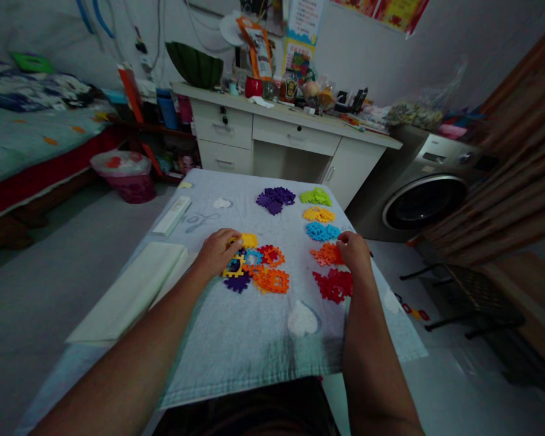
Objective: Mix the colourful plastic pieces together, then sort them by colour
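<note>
My left hand (pixel 218 251) reaches over the left side of a mixed pile of notched plastic interlocking pieces, its fingers curled together. Beside its fingertips lies a yellow piece (pixel 249 240); whether the fingers grip one is hidden. The pile also holds a light blue piece (pixel 253 258), orange pieces (pixel 277 281) and a purple piece (pixel 237 283). My right hand (pixel 355 250) is closed at the right edge of the orange pile (pixel 326 254), thumb and finger pinched; what they hold is too small to make out. Just in front of it sits a red pile (pixel 333 284).
Beyond are blue (pixel 321 231), yellow (pixel 318 214), lime green (pixel 316 196) and purple piles (pixel 275 199). On the left lie a white box (pixel 172 215) and a folded pale sheet (pixel 131 290). A white desk (pixel 295 139) stands behind the cloth-covered table (pixel 254 339), a washing machine (pixel 418 181) at right.
</note>
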Demonstrator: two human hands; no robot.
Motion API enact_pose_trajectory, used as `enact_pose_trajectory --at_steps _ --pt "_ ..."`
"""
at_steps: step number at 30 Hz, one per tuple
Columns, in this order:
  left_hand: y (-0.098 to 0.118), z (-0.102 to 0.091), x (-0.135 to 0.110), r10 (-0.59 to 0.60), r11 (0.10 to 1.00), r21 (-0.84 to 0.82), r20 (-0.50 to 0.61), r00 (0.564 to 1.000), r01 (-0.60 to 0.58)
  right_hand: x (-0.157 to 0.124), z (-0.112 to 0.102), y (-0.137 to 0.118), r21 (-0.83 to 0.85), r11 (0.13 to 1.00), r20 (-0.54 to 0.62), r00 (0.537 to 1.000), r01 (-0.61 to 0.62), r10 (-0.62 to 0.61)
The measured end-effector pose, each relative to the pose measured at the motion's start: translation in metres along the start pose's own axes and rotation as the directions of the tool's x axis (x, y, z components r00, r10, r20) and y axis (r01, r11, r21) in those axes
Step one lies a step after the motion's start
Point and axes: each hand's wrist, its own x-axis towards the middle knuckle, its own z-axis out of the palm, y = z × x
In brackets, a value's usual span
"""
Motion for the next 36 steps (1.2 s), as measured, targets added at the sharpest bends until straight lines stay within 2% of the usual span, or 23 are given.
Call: enact_pose_trajectory --at_steps 3,5,9,11,14,18,23,27,29,31,36 --pt "0.001 0.0 0.0 -0.007 1.0 -0.004 0.002 1.0 0.007 -0.006 0.004 -0.02 -0.001 0.996 -0.015 0.995 0.094 -0.094" --pt "0.002 -0.001 -0.001 -0.009 1.0 -0.003 0.005 1.0 0.009 -0.015 0.01 -0.042 0.052 0.973 0.057 0.972 0.225 -0.228" --pt "0.002 -0.001 -0.001 -0.002 1.0 0.0 0.007 1.0 0.002 -0.04 0.025 -0.087 0.14 0.877 0.251 0.84 0.46 -0.481" --pt "0.002 -0.001 -0.001 0.003 1.0 0.003 0.004 1.0 -0.003 -0.049 0.032 -0.1 0.13 0.842 0.32 0.781 0.524 -0.536" --pt "0.001 0.0 -0.001 0.011 1.0 0.005 0.0 1.0 -0.011 -0.055 0.04 -0.106 0.085 0.822 0.37 0.748 0.563 -0.551" --pt "0.001 0.0 -0.001 0.014 1.0 0.007 0.001 1.0 -0.014 -0.051 0.045 -0.103 0.101 0.835 0.358 0.763 0.541 -0.537" --pt "-0.001 0.001 -0.001 0.02 1.0 0.007 0.005 1.0 -0.02 -0.043 0.041 -0.095 0.272 0.857 0.291 0.812 0.438 -0.507" --pt "-0.003 0.002 -0.001 0.021 1.0 0.005 0.001 1.0 -0.021 -0.03 0.024 -0.075 0.344 0.884 0.227 0.886 0.316 -0.404" --pt "-0.003 0.003 -0.001 0.018 1.0 0.003 0.005 1.0 -0.018 -0.024 0.016 -0.061 0.334 0.911 0.185 0.931 0.242 -0.315" --pt "-0.003 0.002 0.0 0.013 1.0 0.001 0.009 1.0 -0.013 -0.018 0.013 -0.046 0.306 0.935 0.173 0.955 0.18 -0.241" --pt "-0.001 0.001 -0.001 0.003 1.0 0.005 0.016 1.0 -0.003 -0.014 0.014 -0.03 0.157 0.978 0.205 0.965 0.136 -0.167"
